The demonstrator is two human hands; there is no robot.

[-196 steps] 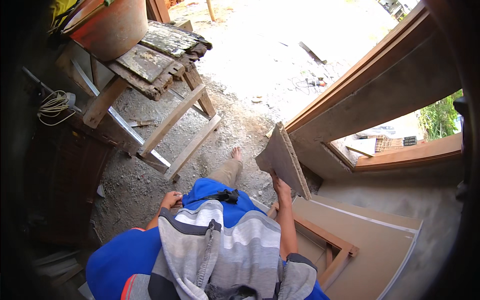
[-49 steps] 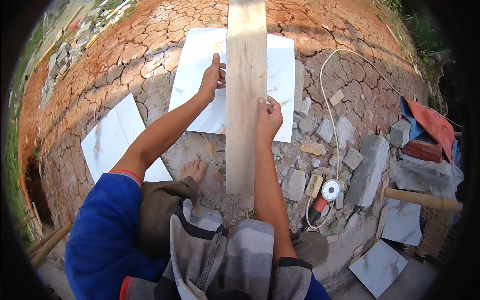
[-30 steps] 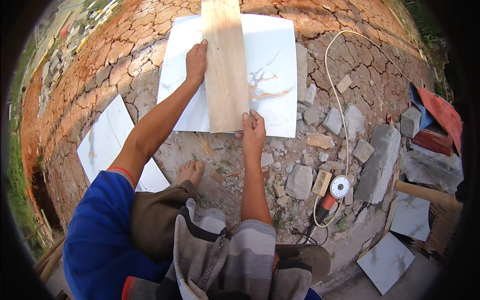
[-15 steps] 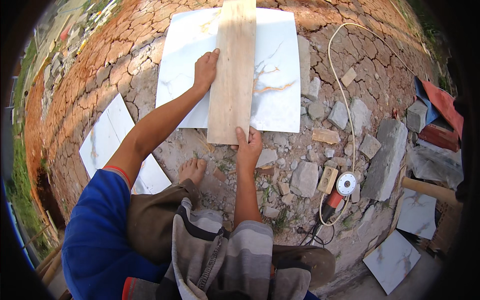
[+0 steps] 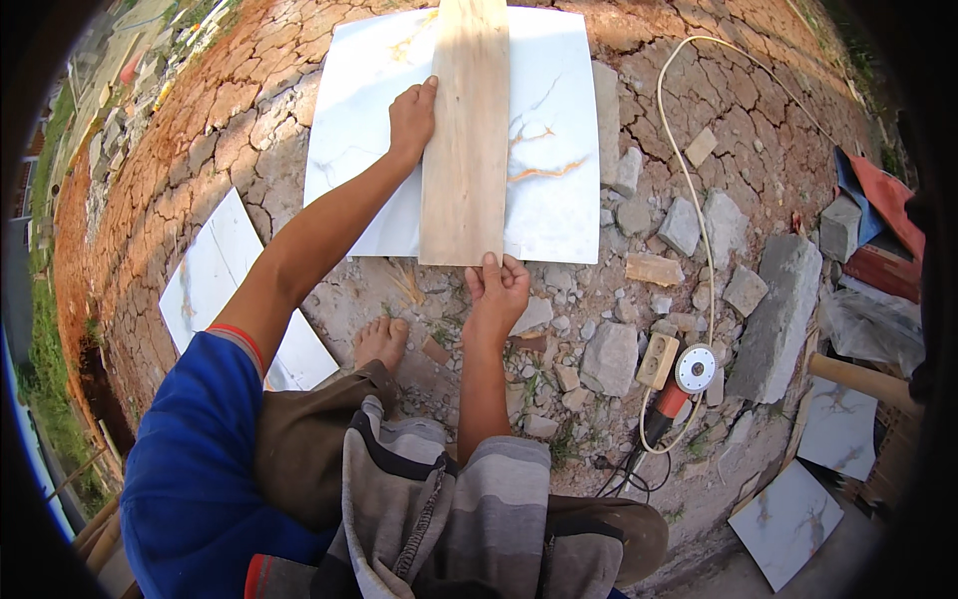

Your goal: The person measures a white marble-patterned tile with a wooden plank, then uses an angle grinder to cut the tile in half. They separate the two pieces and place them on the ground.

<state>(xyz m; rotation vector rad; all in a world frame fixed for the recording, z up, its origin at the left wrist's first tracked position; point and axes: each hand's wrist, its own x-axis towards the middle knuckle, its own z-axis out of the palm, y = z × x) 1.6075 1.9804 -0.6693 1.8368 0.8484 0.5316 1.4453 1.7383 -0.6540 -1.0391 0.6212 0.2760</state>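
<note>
A long pale wood-grain plank point(image 5: 464, 150) lies lengthwise over a large white marble-patterned tile point(image 5: 549, 170). My left hand point(image 5: 407, 120) grips the plank's left edge near the upper middle, fingers curled against it. My right hand point(image 5: 497, 298) holds the near end, thumb on top and fingers curled at the edge. A second white tile point(image 5: 208, 275) lies at the lower left, beside my bare foot.
Rubble point(image 5: 609, 354) and a long concrete block point(image 5: 776, 309) lie to the right. A red-and-black angle grinder point(image 5: 664, 404), a socket block point(image 5: 656, 359) and a looping cable lie among them. More tiles point(image 5: 783, 514), bags and a round pole point(image 5: 858, 379) sit at the far right.
From a doorway earlier, I moved outdoors to the tiles. The plank shifted downward between one and half a second ago, then slightly back up, my right hand staying at its near end.
</note>
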